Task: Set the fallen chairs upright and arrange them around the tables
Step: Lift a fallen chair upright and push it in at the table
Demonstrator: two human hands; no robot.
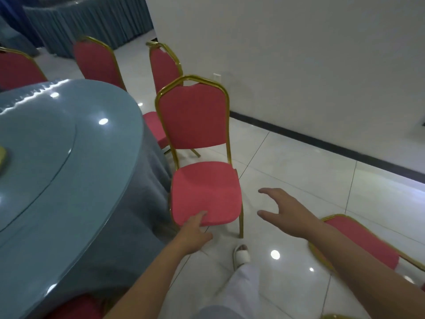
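Observation:
A red chair with a gold frame (202,157) stands upright beside the round table (69,162), its seat facing me. My left hand (195,233) grips the front edge of that seat, thumb on top. My right hand (287,212) hovers open to the right of the seat, fingers spread, touching nothing. A second red chair (358,245) lies tipped on the floor at the lower right, partly hidden behind my right forearm.
Three more upright red chairs (163,65) (96,61) (16,67) ring the table's far side. A white wall with a dark baseboard (322,141) runs on the right. Another skirted table (87,21) stands at the back. My foot (241,254) is on the glossy tiles.

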